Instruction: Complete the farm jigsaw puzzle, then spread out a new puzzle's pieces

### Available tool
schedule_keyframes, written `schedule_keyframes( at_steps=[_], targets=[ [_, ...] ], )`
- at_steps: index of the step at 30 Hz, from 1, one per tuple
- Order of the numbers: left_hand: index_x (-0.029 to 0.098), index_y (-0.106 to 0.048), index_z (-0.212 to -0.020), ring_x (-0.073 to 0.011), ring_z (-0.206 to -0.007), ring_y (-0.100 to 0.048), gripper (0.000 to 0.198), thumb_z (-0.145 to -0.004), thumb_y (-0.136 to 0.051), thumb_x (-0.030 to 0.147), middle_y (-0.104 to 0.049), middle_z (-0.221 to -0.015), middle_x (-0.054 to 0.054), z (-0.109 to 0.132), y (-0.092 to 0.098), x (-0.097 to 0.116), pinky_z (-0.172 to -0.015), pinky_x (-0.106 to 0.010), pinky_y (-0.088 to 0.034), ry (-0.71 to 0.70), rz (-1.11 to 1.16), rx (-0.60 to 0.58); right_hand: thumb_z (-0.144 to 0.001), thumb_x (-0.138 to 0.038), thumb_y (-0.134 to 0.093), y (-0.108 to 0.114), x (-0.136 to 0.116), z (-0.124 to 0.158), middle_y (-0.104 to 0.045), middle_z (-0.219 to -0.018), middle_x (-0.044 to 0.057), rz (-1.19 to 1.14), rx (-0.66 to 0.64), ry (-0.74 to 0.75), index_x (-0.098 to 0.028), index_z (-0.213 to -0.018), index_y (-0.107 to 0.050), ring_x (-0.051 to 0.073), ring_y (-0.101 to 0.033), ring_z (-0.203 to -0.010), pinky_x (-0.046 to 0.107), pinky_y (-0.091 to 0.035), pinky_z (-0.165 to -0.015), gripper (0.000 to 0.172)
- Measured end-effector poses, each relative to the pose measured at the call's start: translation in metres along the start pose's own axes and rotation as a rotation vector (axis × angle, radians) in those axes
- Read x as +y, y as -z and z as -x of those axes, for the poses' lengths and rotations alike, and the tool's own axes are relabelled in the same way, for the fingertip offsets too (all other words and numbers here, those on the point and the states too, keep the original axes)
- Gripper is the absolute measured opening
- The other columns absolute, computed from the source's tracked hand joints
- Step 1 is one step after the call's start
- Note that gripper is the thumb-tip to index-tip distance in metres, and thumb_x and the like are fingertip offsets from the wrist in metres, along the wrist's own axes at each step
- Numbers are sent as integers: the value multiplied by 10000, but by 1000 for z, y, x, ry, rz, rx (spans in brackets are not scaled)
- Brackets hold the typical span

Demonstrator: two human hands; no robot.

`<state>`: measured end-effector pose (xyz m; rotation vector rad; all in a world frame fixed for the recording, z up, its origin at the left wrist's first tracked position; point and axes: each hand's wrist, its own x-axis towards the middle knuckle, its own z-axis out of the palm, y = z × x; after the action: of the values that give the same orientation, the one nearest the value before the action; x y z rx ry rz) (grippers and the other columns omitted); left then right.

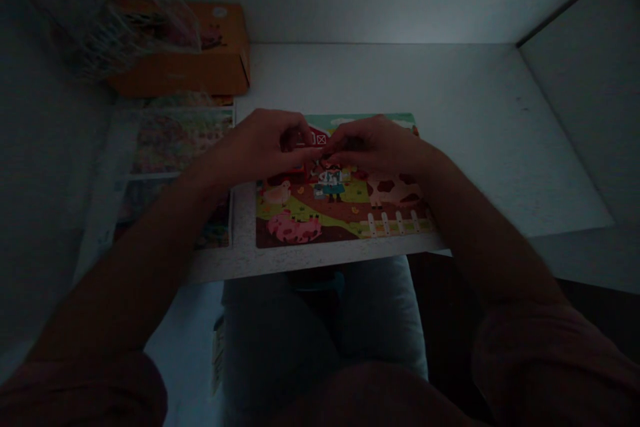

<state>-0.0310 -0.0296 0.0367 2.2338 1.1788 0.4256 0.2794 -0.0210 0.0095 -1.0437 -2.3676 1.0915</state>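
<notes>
A farm jigsaw puzzle (pixel 340 213) is laid long axis crosswise; over it, the left hand (pixel 257 147) and right hand (pixel 375 145) are curled, fingers (pixel 320 152) almost meeting, any hold hidden.

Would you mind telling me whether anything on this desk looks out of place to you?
A clear plastic bag lies slumped across the orange box, overhanging its left end, so it looks dropped there rather than put away.

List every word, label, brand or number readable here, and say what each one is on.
No words, brands or numbers can be read: the round white sticker on the orange box and the pale slip beside the knee are too dark and small, and the red barn on the farm picture board shows only a white crossed square.
</notes>
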Motion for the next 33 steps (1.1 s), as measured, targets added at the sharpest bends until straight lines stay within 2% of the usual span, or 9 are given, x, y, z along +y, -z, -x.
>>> schedule_keyframes(
  at_steps=[4, 9, 13, 16, 20, 25, 27, 30, 33],
  targets=[
    [279, -904, -1193, -251, -863, -737, 305, -1013, -910, 525, -789, -844, 9, 0, -5, 1, -811, -349, -510, -14, -25, -75, -1082, -549, -959, -5, 4, -4, -883, -1166, 72, 75, 22, 50, -286, -1275, -954, 295, -769, -1052, 446, -614, -995, 326],
    [299, -886, -1054, -304, -951, -781, 283, -919, -1006, 517, -827, -934, -31, -4, -17, -4, -854, -386, -572, -64, 96, -35, -1045, -576, -999, 0, 10, -4, -808, -1228, 93, 146, 57, 85, -309, -1282, -955, 355, -733, -1157, 500, -582, -1076, 360],
    [315, -881, -1010, -308, -964, -793, 280, -892, -1042, 511, -826, -934, -30, -6, -22, -6, -856, -390, -598, -65, 125, -28, -986, -651, -1032, 12, 19, 1, -779, -1301, 109, 195, 98, 59, -307, -1373, -939, 402, -727, -1233, 573, -553, -1189, 526],
    [304, -883, -1031, -307, -1002, -800, 301, -932, -1030, 547, -835, -991, -43, -6, -26, -8, -921, -403, -617, -69, 115, -17, -927, -727, -1065, 16, 25, 5, -766, -1389, 132, 230, 122, 16, -311, -1448, -908, 452, -713, -1335, 666, -507, -1315, 685],
    [256, -882, -1183, -387, -1229, -791, 433, -987, -1025, 615, -844, -1244, -124, -5, -34, -9, -1149, -510, -603, -58, -38, 50, -924, -751, -1060, 13, 27, 5, -749, -1486, 166, 256, 107, -13, -311, -1541, -867, 509, -686, -1453, 756, -444, -1403, 782],
    [203, -801, -1547, -564, -1604, -620, 808, -983, -1060, 722, -705, -1676, -273, 1, -36, -8, -1391, -713, -433, -46, -257, 136, -909, -778, -1068, 9, 32, 4, -718, -1575, 182, 267, 108, -33, -332, -1672, -805, 521, -693, -1477, 778, -455, -1416, 922],
    [225, -752, -1663, -567, -1682, -565, 888, -989, -1049, 722, -643, -1780, -275, 1, -33, -9, -1435, -723, -386, -79, -278, 120, -906, -781, -1063, 10, 35, 3, -724, -1587, 173, 262, 96, -44, -357, -1692, -795, 515, -696, -1475, 768, -475, -1408, 933],
    [278, -735, -1707, -536, -1769, -505, 875, -1004, -1015, 718, -595, -1870, -244, -3, -28, -13, -1475, -696, -353, -126, -282, 84, -928, -746, -1041, 11, 38, -2, -729, -1605, 157, 278, 74, -56, -394, -1713, -786, 502, -695, -1494, 739, -490, -1403, 897],
    [225, -732, -1705, -557, -1793, -488, 933, -985, -1013, 746, -590, -1893, -292, -12, -23, -10, -1495, -725, -308, -125, -353, 62, -957, -670, -1019, 14, 36, -11, -732, -1620, 149, 333, 33, -77, -412, -1747, -767, 486, -713, -1494, 715, -504, -1384, 869]
  ],
)
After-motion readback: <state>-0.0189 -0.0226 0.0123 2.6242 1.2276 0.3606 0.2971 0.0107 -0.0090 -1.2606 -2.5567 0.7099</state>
